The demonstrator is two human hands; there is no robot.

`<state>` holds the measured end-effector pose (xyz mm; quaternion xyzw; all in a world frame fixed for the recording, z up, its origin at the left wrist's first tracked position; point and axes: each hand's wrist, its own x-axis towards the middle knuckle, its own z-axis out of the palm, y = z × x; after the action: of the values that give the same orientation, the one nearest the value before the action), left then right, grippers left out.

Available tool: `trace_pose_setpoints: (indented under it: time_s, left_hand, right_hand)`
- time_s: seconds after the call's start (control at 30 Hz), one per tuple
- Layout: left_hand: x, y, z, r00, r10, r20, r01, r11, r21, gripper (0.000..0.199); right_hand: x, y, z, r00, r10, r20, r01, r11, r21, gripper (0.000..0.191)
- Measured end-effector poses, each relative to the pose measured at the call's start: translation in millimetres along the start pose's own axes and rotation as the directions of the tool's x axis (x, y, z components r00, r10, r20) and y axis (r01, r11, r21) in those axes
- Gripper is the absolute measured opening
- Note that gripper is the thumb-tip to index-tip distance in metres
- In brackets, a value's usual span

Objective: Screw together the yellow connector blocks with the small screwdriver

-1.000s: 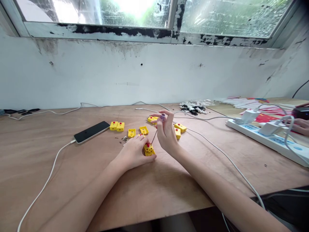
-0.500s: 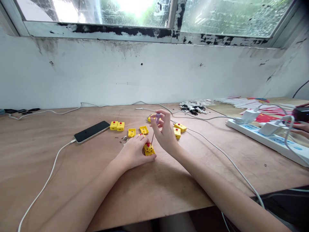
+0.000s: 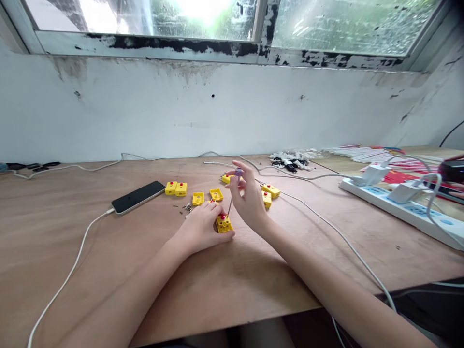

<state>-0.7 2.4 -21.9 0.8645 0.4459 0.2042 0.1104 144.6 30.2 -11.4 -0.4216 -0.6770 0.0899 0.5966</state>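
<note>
My left hand [image 3: 205,224] grips a yellow block [image 3: 224,224] with a red knob, pressing it on the wooden table. In my right hand [image 3: 250,198] is a screwdriver [image 3: 238,175] with a pale purple handle, its thin shaft slanting down to the block's top. Two open yellow shells, one on the left [image 3: 198,198] and one on the right [image 3: 216,195], lie behind my left hand. Small screws [image 3: 187,207] are scattered beside them. Two closed yellow blocks [image 3: 176,188] stand farther left. More yellow blocks [image 3: 270,190] lie behind and right of my right hand.
A phone [image 3: 138,197] on a white cable lies at left. At right is a white power strip [image 3: 402,205] with plugged-in chargers. Black and white parts [image 3: 292,161] are heaped near the wall. Cables cross the table [image 3: 145,261].
The fingers of my right hand have shifted slightly around the screwdriver handle, and its top has tilted a little to the right. At far right, another person's hand has moved mostly out of view.
</note>
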Motion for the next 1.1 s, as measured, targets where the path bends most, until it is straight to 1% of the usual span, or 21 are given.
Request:
trace_pose_setpoints:
  time_s: [0.1,0.17,0.23,0.3,0.37,0.43,0.53,0.63,0.7,0.8,0.83,1.0,1.03,1.1]
  left_hand:
    - [-0.2,0.9,-1.0,1.0,-0.012,0.006,0.012,1.0,0.002,0.029]
    - [-0.2,1.7,-1.5,1.0,-0.014,0.008,0.014,1.0,0.005,0.029]
    - [0.0,2.2,-1.7,1.0,-0.007,0.012,0.007,1.0,0.015,0.029]
    - [0.3,2.2,-1.6,1.0,0.003,0.014,-0.003,1.0,0.027,0.027]
    - [0.4,2.0,-1.3,1.0,0.009,0.015,-0.01,0.999,0.035,0.026]
    - [0.4,1.7,-1.0,1.0,0.008,0.018,-0.009,0.999,0.035,0.028]
    - [0.2,1.3,-0.8,1.0,0.002,0.016,-0.003,0.999,0.034,0.03]
    - [0.2,1.5,-1.2,1.0,0.002,0.011,-0.003,0.999,0.04,0.029]
    - [0.2,1.9,-1.5,1.0,0.006,0.009,-0.006,0.999,0.039,0.028]
    - [0.4,2.3,-1.7,1.0,0.011,0.006,-0.011,1.0,0.027,0.028]
    - [0.5,2.3,-1.7,1.0,0.009,0.006,-0.009,1.0,0.024,0.028]
    - [0.6,2.3,-1.9,1.0,-0.007,0.016,0.006,0.999,0.035,0.029]
    - [0.6,2.4,-1.9,1.0,-0.005,0.015,0.005,0.999,0.035,0.029]
    - [0.6,2.7,-1.8,1.0,0.003,0.011,-0.003,1.0,0.025,0.028]
  right_hand:
    - [-0.5,0.4,-0.2,0.999,0.02,0.031,-0.022,0.998,0.062,0.027]
    - [-0.9,1.0,0.8,1.0,0.011,0.02,-0.012,0.999,0.052,0.024]
    - [-1.7,1.5,2.9,0.999,-0.004,-0.033,0.005,1.0,0.015,0.029]
    - [-2.6,1.7,5.4,0.994,-0.047,-0.102,0.044,0.998,-0.034,0.033]
    - [-3.5,1.5,7.2,0.986,-0.093,-0.137,0.084,0.994,-0.068,0.031]
    - [-4.2,1.1,7.6,0.988,-0.102,-0.115,0.096,0.994,-0.058,0.03]
    - [-5.1,0.1,6.0,0.997,-0.073,-0.039,0.074,0.996,0.039,0.032]
    - [-4.7,-1.2,3.6,0.998,-0.06,0.007,0.059,0.992,0.11,0.027]
    - [-3.2,-2.3,2.0,0.998,-0.059,-0.007,0.06,0.995,0.082,0.023]
    - [-0.4,-2.9,0.3,0.994,-0.074,-0.076,0.072,0.997,-0.028,0.023]
    - [0.2,-2.7,0.0,0.994,-0.073,-0.082,0.069,0.997,-0.044,0.022]
    - [0.2,-0.8,0.0,1.0,-0.027,0.012,0.026,0.997,0.07,0.024]
    - [-0.1,-0.8,0.1,1.0,-0.026,0.009,0.026,0.998,0.065,0.024]
    - [-0.3,-1.2,0.4,0.999,-0.044,-0.024,0.044,0.999,0.002,0.026]
